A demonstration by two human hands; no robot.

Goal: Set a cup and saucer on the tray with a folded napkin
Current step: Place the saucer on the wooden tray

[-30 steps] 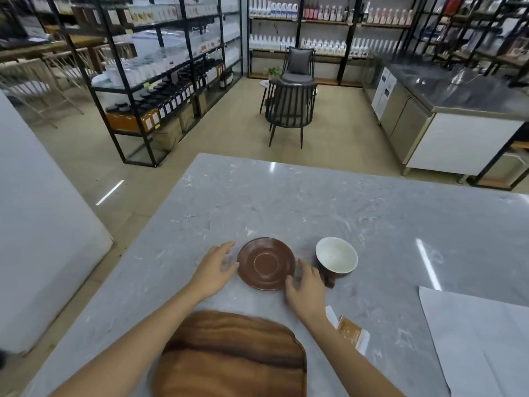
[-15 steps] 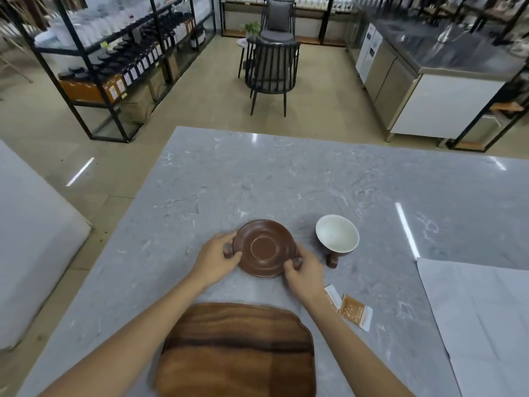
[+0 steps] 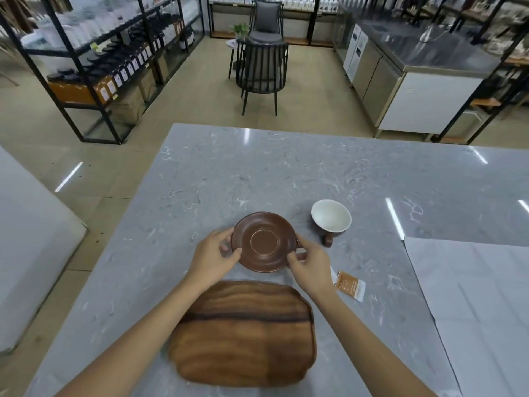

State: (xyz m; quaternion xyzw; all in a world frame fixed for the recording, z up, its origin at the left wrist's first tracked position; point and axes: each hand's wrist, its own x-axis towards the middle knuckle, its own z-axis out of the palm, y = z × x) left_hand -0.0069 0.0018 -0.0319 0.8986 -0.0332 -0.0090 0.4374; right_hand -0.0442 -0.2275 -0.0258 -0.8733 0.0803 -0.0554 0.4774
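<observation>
A round brown saucer (image 3: 263,241) is held between both hands, tipped slightly toward me just above the grey marble table (image 3: 286,173). My left hand (image 3: 213,257) grips its left rim and my right hand (image 3: 307,260) grips its right rim. A cup (image 3: 331,220), white inside and brown outside with its handle toward me, stands on the table to the saucer's right. The oval wooden tray (image 3: 243,333) lies bare on the table near me, under my forearms. A large white sheet (image 3: 481,305), perhaps the napkin, is spread flat at the right.
A small orange and white sachet (image 3: 349,285) lies beside my right wrist. Beyond the table are a black chair (image 3: 262,73), black shelving with jars (image 3: 100,70) at the left and a steel counter (image 3: 415,70) at the right. The table's left edge drops to the floor.
Both hands closed round the saucer's rims and lifted it off the table, bringing it slightly toward me. The head camera has tilted further down. The cup has not moved.
</observation>
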